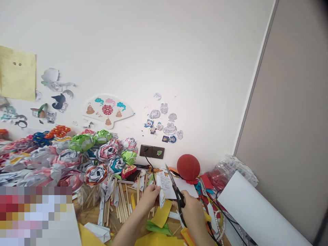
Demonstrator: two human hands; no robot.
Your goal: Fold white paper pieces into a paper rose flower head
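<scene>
My left hand [151, 195] pinches a folded strip of white paper [161, 197] above the cluttered table. Just to its right, my right hand [191, 207] is wrapped around the black handles of a pair of scissors [172, 177], whose blades point up toward the wall. The blades are apart from the folded paper. Behind both hands lies a white sheet with handwriting [167, 189]. Yellow paper [162, 213] and green paper [159, 227] lie below them.
Paper flowers [82, 141] are heaped at left, beside wooden sticks [121, 201]. A red balloon [188, 167] sits at the back. A white roll [261, 208], black cables and a second pair of scissors [203, 188] are at right. A cable runs from the wall socket [152, 151].
</scene>
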